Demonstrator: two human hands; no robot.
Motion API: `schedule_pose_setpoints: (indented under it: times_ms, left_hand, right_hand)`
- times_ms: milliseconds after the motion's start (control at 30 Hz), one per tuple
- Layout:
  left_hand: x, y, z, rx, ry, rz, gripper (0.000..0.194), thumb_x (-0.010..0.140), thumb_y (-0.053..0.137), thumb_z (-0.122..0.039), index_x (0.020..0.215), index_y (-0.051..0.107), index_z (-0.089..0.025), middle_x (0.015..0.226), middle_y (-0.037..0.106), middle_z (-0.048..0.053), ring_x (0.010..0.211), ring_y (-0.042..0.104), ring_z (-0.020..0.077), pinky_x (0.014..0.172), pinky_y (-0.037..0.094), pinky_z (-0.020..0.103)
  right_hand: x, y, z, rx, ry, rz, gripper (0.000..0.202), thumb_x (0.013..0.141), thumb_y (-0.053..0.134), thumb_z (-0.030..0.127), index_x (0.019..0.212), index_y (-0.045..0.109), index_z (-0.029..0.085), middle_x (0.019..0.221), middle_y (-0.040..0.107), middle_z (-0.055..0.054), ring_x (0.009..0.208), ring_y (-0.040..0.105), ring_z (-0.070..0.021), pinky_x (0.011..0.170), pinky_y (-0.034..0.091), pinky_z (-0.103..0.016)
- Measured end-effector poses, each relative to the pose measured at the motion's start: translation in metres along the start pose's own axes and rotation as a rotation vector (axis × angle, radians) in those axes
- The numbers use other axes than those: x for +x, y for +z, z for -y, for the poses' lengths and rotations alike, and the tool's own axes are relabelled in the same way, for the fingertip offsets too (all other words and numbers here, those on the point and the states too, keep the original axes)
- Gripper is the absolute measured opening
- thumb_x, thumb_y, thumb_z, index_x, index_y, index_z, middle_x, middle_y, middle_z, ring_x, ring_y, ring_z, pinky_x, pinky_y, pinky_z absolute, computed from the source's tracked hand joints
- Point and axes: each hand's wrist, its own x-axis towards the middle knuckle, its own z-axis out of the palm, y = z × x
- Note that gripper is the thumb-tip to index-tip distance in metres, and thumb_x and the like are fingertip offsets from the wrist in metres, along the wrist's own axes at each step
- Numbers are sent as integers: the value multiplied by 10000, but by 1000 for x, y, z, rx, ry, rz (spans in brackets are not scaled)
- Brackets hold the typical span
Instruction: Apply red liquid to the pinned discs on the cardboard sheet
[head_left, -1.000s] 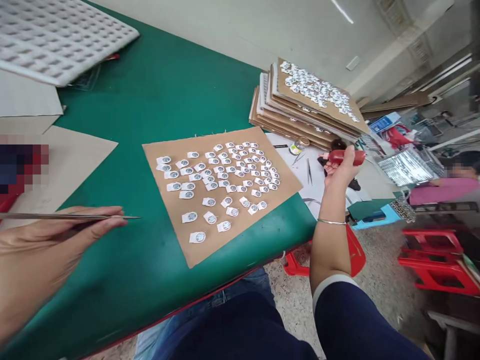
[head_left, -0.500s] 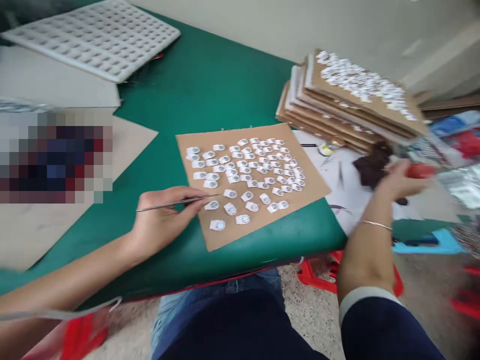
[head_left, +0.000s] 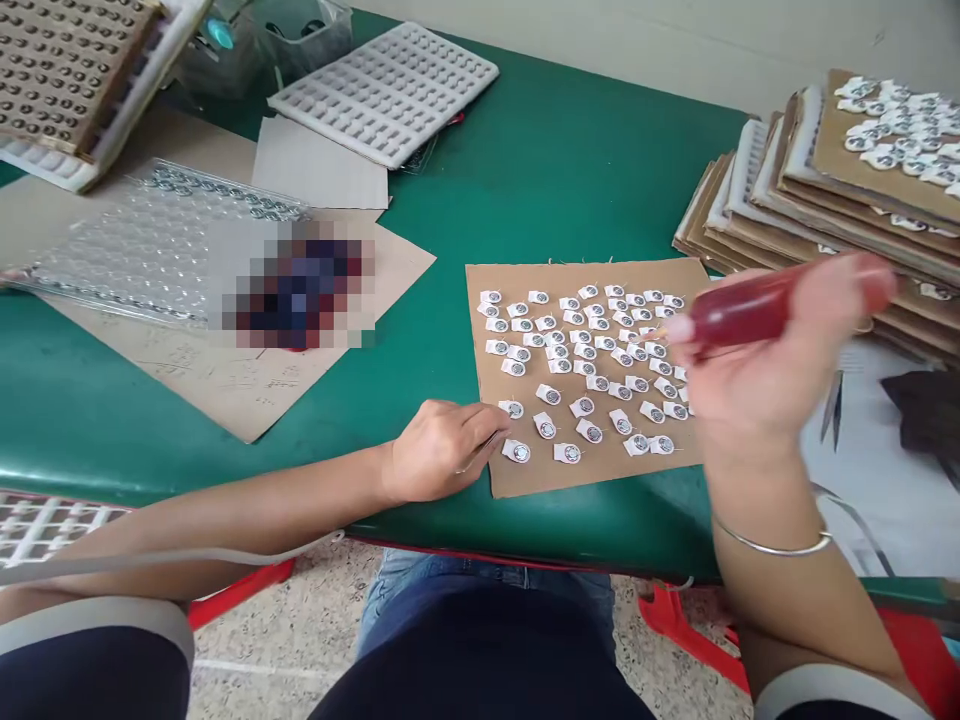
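Several small white tagged pieces with round metal discs (head_left: 568, 453) lie across a brown cardboard sheet (head_left: 525, 480). At the sheet's lower left edge, my left hand (head_left: 439, 450) is closed around thin metal tweezers (head_left: 484, 452), mostly covered by the fingers. The hand sits close to the leftmost pieces. My right hand (head_left: 772, 370) grips a red squeeze bottle (head_left: 750, 308), tilted nearly flat over the sheet's right side. Its narrow tip (head_left: 660, 333) points left, above the pieces; whether it touches one I cannot tell. The right hand hides some pieces.
Stacked cardboard and foam trays (head_left: 757, 200) stand at the back right, bearing more pieces. Below them are white paper (head_left: 847, 500) and a dark cloth (head_left: 926, 410). A white grid tray (head_left: 390, 95), a clear plastic tray (head_left: 127, 250) and a blurred-out patch lie left.
My right hand has come left from the table's right side, bringing the red bottle over the sheet. My left hand has turned knuckles-up, its tweezers lowered. The view has shifted left.
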Motion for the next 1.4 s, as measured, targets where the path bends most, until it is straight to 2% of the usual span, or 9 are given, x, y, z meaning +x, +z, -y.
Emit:
schedule_pose_setpoints:
  times_ms: [67, 167, 333, 567, 767, 900, 1100, 1400]
  left_hand:
    - [1, 1, 0, 1, 25, 0, 133, 890, 443, -166, 939, 565, -145, 764, 682, 51, 673, 673, 141, 577, 535, 209]
    - [0, 2, -1, 11, 40, -1, 126, 877, 438, -136, 923, 555, -142, 758, 674, 48, 669, 668, 141, 593, 541, 216]
    - [-1, 1, -1, 34, 41, 28, 123, 855, 438, -105, 912, 542, -137, 756, 662, 47, 653, 654, 137, 602, 543, 226]
    - [4, -2, -5, 95, 152, 90, 135, 853, 397, -64, 891, 520, -101, 762, 644, 89, 620, 631, 150, 538, 529, 252]
    - [9, -3, -16, 264, 269, 113, 125, 819, 412, -28, 810, 524, -83, 725, 645, 124, 592, 615, 179, 454, 478, 270]
    - [6, 1, -21, 380, 348, 84, 89, 833, 465, -79, 813, 551, -72, 744, 668, 149, 630, 637, 195, 429, 444, 261]
    - [1, 6, -24, 449, 378, 80, 134, 835, 470, -122, 825, 587, -57, 848, 684, 208, 653, 656, 202, 433, 446, 255]
    - [5, 4, -26, 447, 363, 76, 145, 852, 444, -96, 805, 577, -67, 778, 684, 176, 640, 648, 196, 424, 445, 252]
  right_hand:
    - [-11, 26, -7, 97, 54, 30, 327, 808, 494, 495, 699, 542, 190, 496, 482, 9, 427, 544, -135, 319, 280, -256]
    - [-24, 39, -18, 132, 98, 98, 253, 770, 567, 451, 754, 580, 199, 577, 539, 12, 461, 581, -140, 308, 299, -248]
    - [-32, 36, -28, 65, 91, 184, 171, 797, 550, 432, 798, 583, 264, 623, 582, -4, 598, 652, -184, 372, 415, -289]
    - [-36, 36, -40, -41, 48, 249, 182, 823, 518, 424, 846, 568, 251, 686, 605, 0, 560, 641, -160, 351, 412, -263]
    - [-49, 45, -44, -138, 11, 361, 189, 751, 624, 409, 809, 606, 229, 682, 620, 12, 603, 633, -148, 527, 536, -302]
    - [-54, 47, -45, -233, 0, 450, 172, 745, 641, 359, 833, 602, 216, 706, 622, 1, 631, 615, -153, 582, 535, -334]
    - [-54, 49, -45, -306, -176, 476, 127, 732, 657, 291, 820, 609, 212, 768, 618, -16, 711, 603, -163, 629, 515, -345]
    - [-54, 50, -45, -373, -222, 489, 114, 746, 652, 293, 810, 598, 216, 763, 619, -17, 712, 596, -162, 634, 511, -340]
